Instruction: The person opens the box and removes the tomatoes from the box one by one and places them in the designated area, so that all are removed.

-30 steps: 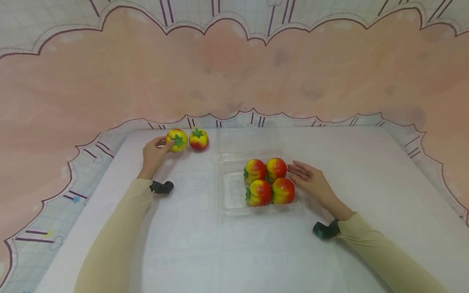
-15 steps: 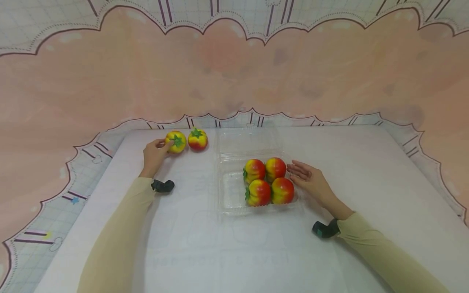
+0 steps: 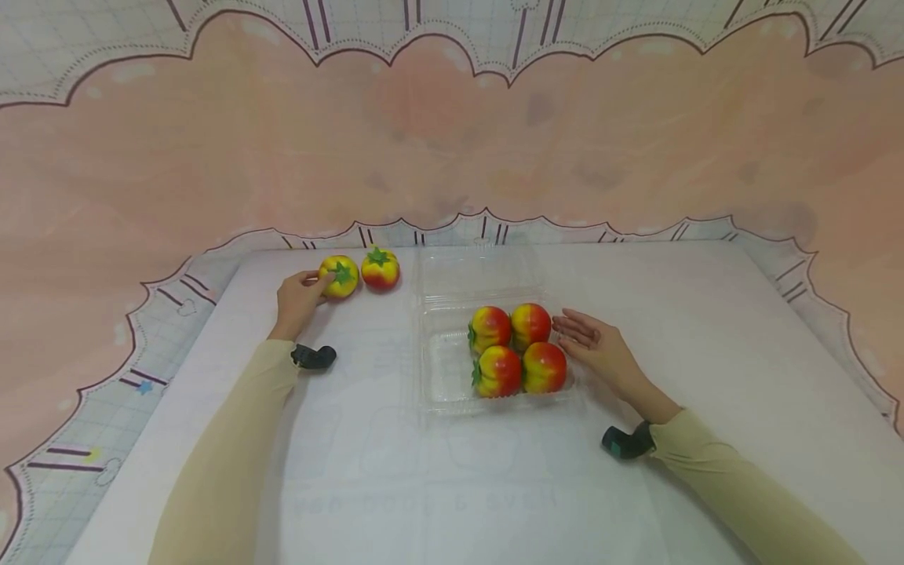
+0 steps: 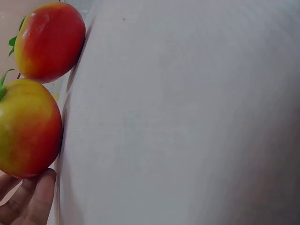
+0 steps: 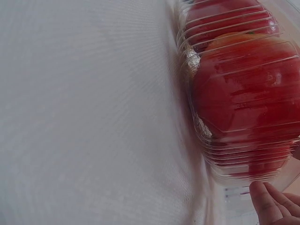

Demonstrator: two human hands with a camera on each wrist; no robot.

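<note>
Near the back left of the table, my left hand [image 3: 299, 304] holds a yellow-and-red toy tomato [image 3: 341, 280] with a green star-shaped calyx, the thumb over its front. In the left wrist view, fingertips touch the lower side of that tomato [image 4: 30, 129]. Just to its right stands a second tomato [image 3: 380, 271]. A clear plastic clamshell box [image 3: 446, 392] lies with its lid [image 3: 480, 271] folded back. Several tomatoes [image 3: 498, 372] fill its right part. My right hand [image 3: 600, 349] is at the box's right side, fingers extended and holding nothing; the right wrist view shows fingertips by the ribbed wall [image 5: 234, 154].
A white cloth [image 3: 424, 502] covers the table. Behind it hangs a peach-coloured patterned backdrop [image 3: 452, 149]. A dark camera is strapped to each wrist. The box's left part shows bare plastic.
My left hand has lowered the tomato slightly, to beside the second one. My right hand and the box look the same.
</note>
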